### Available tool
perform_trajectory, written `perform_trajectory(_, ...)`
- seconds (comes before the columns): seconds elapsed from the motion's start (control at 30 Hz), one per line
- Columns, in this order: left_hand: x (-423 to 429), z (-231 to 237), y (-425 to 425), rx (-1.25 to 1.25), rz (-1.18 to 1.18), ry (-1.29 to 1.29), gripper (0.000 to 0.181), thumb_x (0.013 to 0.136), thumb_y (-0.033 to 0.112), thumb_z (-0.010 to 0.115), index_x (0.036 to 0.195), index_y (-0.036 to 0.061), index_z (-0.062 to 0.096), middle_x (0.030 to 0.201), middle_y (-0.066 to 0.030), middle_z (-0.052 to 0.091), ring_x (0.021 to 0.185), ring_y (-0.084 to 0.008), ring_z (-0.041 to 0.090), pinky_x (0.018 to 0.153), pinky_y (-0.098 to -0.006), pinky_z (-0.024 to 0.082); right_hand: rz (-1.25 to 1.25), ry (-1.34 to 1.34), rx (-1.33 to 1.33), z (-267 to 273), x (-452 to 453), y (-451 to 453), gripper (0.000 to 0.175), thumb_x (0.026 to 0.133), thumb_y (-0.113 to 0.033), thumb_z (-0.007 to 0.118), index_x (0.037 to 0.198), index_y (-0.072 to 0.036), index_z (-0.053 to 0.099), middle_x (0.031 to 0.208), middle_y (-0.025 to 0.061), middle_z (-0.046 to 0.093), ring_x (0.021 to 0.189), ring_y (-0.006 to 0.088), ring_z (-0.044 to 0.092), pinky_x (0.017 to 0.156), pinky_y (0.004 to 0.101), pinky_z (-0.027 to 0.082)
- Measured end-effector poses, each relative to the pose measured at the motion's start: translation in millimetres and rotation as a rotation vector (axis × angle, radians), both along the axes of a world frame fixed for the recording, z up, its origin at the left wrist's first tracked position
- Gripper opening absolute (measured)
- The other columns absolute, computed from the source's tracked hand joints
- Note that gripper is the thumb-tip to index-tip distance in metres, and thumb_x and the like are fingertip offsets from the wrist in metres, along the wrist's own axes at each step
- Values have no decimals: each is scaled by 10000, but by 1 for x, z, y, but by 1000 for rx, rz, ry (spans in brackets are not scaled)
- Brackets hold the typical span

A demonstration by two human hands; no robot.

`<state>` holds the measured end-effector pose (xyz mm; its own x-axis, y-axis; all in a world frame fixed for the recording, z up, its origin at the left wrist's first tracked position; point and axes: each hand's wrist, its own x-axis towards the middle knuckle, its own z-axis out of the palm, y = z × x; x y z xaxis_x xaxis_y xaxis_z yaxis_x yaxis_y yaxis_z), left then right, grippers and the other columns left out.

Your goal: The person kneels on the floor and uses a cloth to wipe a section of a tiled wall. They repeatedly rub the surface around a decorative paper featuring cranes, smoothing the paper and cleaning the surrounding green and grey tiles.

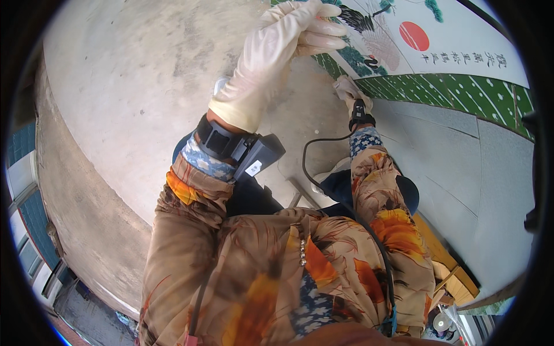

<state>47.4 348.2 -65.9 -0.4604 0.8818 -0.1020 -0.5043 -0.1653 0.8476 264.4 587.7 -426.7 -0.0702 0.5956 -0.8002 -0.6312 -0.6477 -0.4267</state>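
Observation:
My left hand point(277, 56), in a whitish rubber glove, is raised over the concrete floor at the top middle, its fingers close together and pointing right towards the tiled wall picture; I cannot tell whether it touches anything. A strapped grey device point(259, 155) sits on that wrist. Lower and to the right, my right hand point(357, 97), gloved too, is at the foot of the wall by the green tile border point(402, 84), with a pale crumpled cloth point(345, 88) in its fingers. A black cable runs from the right wrist device point(359, 110).
A tiled picture point(385, 39) with cranes and a red sun covers the wall at upper right. Grey slabs point(441, 142) lie below its border. Wooden furniture point(452, 268) stands at lower right. A wooden stool leg point(303, 192) shows between my knees.

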Motion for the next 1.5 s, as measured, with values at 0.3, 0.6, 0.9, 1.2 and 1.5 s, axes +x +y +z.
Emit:
perform_trajectory(0.3, -2, -8, 6, 202, -40, 75, 422, 1027, 365, 476, 1228, 9, 581, 1059, -126, 690, 977, -199, 672, 878, -318, 522, 352, -335, 401, 102, 70, 5, 403, 1003, -106, 328, 1331, 94, 450, 1270, 187, 548, 1113, 265, 572, 875, 420, 512)
perform_trajectory(0.6, -3, -20, 17, 87, -27, 212, 477, 1005, 426, 487, 1241, 24, 592, 1119, -154, 684, 1041, -234, 673, 935, -333, 526, 878, -982, 1039, 325, 73, -16, 290, 985, -87, 407, 1152, 80, 576, 1129, 148, 630, 1086, 206, 594, 894, 379, 512)
perform_trajectory(0.9, -10, -25, 14, 11, -3, 195, 481, 988, 437, 520, 1219, 21, 596, 1134, -151, 686, 1024, -225, 678, 916, -330, 533, 319, 529, 738, 518, 114, -10, 361, 1025, -95, 302, 1312, 117, 354, 1338, 270, 440, 1291, 343, 437, 1151, 466, 325)
perform_trajectory(1.2, -18, -31, 17, 95, 32, 194, 469, 991, 428, 529, 1212, 21, 605, 1100, -143, 694, 1002, -223, 683, 910, -318, 536, -198, -550, 2040, 546, 91, -48, 498, 869, -28, 649, 1342, -27, 494, 1267, 149, 603, 1123, 238, 621, 908, 355, 535)
perform_trajectory(1.5, -8, -17, 15, -8, -2, 172, 490, 970, 466, 547, 1201, 39, 610, 1091, -126, 698, 998, -213, 675, 929, -330, 516, -237, -2229, 2257, 522, 58, -5, 699, 771, -21, 566, 1444, -171, 453, 1454, 170, 430, 1384, 414, 311, 1159, 565, 161)
